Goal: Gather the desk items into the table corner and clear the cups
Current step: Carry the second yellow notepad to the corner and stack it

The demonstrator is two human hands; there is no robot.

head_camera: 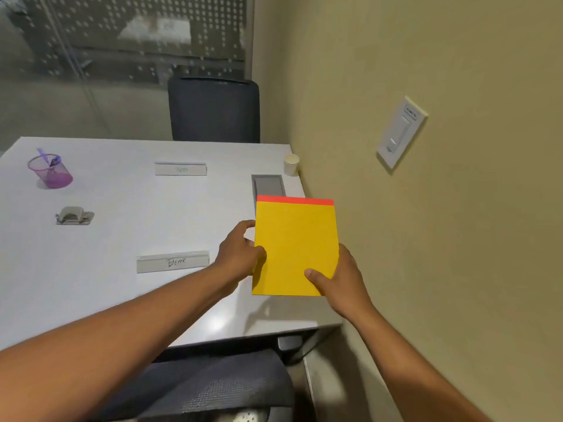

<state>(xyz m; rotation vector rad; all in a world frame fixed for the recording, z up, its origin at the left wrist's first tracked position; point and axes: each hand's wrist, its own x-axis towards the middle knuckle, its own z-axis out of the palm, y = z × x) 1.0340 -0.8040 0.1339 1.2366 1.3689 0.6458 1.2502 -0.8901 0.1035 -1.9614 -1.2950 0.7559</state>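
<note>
A yellow notepad (295, 242) with a red top strip is held just above the right side of the white table (122, 226). My left hand (240, 251) grips its left edge. My right hand (338, 278) grips its lower right corner, thumb on top. A small white paper cup (291, 164) stands in the far right corner by the wall. A purple mesh pen holder (51, 172) with a pen stands at the far left. A grey hole punch (74, 215) lies left of centre. Two name plates lie mid-table, one far (181, 169) and one near (172, 261).
A grey cable hatch (268, 184) is set into the table just beyond the notepad. The beige wall (426, 239) with a switch plate (400, 132) runs along the table's right edge. A dark chair (213, 111) stands behind the table, another chair seat (213, 388) below me.
</note>
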